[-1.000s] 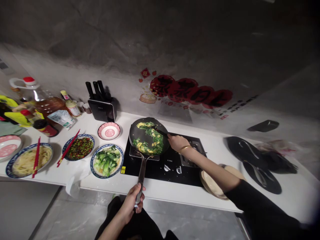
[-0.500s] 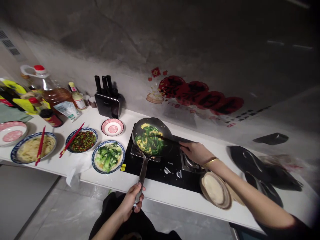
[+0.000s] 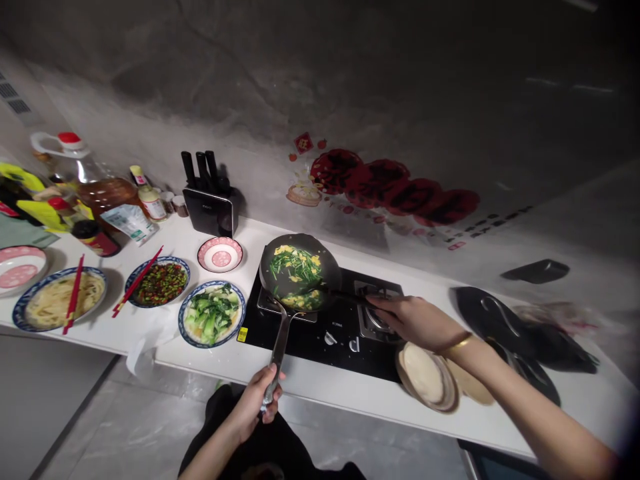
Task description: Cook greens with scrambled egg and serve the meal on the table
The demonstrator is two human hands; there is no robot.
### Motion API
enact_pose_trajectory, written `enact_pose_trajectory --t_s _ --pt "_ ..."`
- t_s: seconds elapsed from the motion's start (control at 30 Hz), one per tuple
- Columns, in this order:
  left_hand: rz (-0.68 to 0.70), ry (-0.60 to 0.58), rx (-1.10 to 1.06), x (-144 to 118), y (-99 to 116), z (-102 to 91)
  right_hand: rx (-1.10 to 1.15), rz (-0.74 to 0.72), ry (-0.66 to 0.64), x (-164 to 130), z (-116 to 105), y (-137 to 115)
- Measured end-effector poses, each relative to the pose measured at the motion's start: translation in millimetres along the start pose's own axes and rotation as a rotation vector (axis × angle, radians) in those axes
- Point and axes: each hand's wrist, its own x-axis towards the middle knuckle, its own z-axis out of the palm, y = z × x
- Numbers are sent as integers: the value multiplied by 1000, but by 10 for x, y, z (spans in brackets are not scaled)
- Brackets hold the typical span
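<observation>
A dark frying pan (image 3: 327, 259) with green chives and yellow egg (image 3: 296, 268) sits tilted over the left burner of a black stove (image 3: 320, 330). My left hand (image 3: 257, 403) grips the end of the pan's long metal handle below the counter edge. My right hand (image 3: 417, 320), with a gold bangle at the wrist, holds a dark spatula (image 3: 340, 294) whose tip lies at the near side of the food in the pan.
Left of the stove stand plates of bok choy (image 3: 213, 313), chopped peppers with red chopsticks (image 3: 160, 283), noodles with chopsticks (image 3: 57, 303), and a small pink bowl (image 3: 220, 254). A knife block (image 3: 207, 203) and bottles (image 3: 95, 193) line the wall. Stacked bowls (image 3: 425, 377) and dark lids (image 3: 493, 317) lie right.
My right hand has drawn back to the right, away from the pan, pulling the spatula toward the pan's near edge. The food has shifted in the pan. My left hand keeps its hold.
</observation>
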Motion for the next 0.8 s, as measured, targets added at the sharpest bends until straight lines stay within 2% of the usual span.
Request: enact_pose_trajectory --t_s 0.1,0.17,0.23,0.37,0.5,0.57,0.67,0.73,0.8 --pt "-21 8 0 3 2 1 44 36 -29 -190 -132 63" --pt "-29 13 0 7 -1 1 62 24 -63 -182 -89 2" --pt "-28 11 -1 8 -5 2 33 75 -44 -70 41 -127" --pt "-10 11 -4 5 -5 10 -34 261 63 341 330 -368" --pt "3 4 -10 5 2 15 18 348 26 618 370 -307" --pt "7 3 -15 6 0 13 78 297 -21 576 289 -177" --pt "11 3 -15 12 -13 7 140 159 -98 349 120 -14" --pt "9 -1 -15 17 -25 1 119 62 -148 226 54 -33" --pt "5 -10 -18 22 -33 -4 24 14 -143 219 80 -191"
